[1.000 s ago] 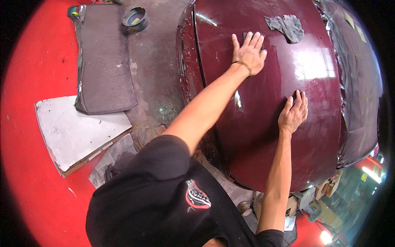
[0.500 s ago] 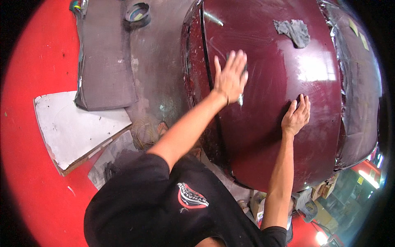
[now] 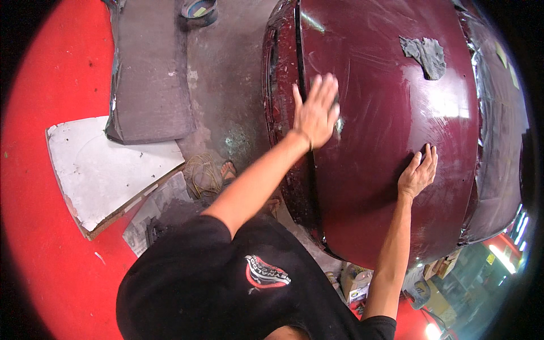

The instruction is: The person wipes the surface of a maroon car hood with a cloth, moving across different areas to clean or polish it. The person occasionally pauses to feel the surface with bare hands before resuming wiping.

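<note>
Nearest to my view is the person's black shirt, a red and white emblem on its chest, well behind both sets of fingers. Two bare forearms reach out from it.

I have the right hand resting on a glossy maroon car panel, open and flat, its fingers close together and the thumb slightly apart. Ahead and left of those fingers is the left hand, a little blurred, palm down over the same panel near the dark seam on its left side. Its fingers are straight and spread. I can make out a dark pad at the thumb side, mostly hidden under the hand, and I cannot tell whether the hand grips it.

The panel runs under and around both hands, with pale smears ahead of the left fingers. A crumpled grey cloth lies on it, well beyond the right fingertips. To the right of those fingertips, past the panel's edge, I see a dark covering.

Down on the floor, left of the left fingers, are a coiled cord and, farther left, a white board overlapped by a dark grey slab.
</note>
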{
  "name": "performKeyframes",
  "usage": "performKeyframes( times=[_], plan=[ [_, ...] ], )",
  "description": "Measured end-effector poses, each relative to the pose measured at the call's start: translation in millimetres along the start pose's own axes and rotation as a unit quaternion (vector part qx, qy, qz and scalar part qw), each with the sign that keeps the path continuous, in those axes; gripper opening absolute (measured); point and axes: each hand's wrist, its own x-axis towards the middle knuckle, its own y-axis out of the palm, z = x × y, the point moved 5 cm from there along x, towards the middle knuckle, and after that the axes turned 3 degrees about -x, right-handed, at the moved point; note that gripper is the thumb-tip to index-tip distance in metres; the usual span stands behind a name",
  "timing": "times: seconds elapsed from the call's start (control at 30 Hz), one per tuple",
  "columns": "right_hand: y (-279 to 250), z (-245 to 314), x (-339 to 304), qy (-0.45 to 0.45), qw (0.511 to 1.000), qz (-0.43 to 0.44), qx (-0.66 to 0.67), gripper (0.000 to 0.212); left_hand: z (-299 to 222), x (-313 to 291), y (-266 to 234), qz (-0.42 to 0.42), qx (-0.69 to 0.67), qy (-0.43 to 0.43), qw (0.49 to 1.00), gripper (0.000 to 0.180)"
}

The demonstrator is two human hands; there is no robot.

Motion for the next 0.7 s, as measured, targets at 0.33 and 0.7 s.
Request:
performKeyframes(
  times=[0.33,0.7],
  plan=[
    [-3,-5,2,-0.011,1.0,-0.01,0.005,0.048,-12,-12,0,0.022,-0.034,-0.004,0.999,0.072],
    [1,9,8,0.02,1.0,0.009,0.0,0.047,45,146,-47,0.141,0.063,0.004,0.988,0.066]
  ],
)
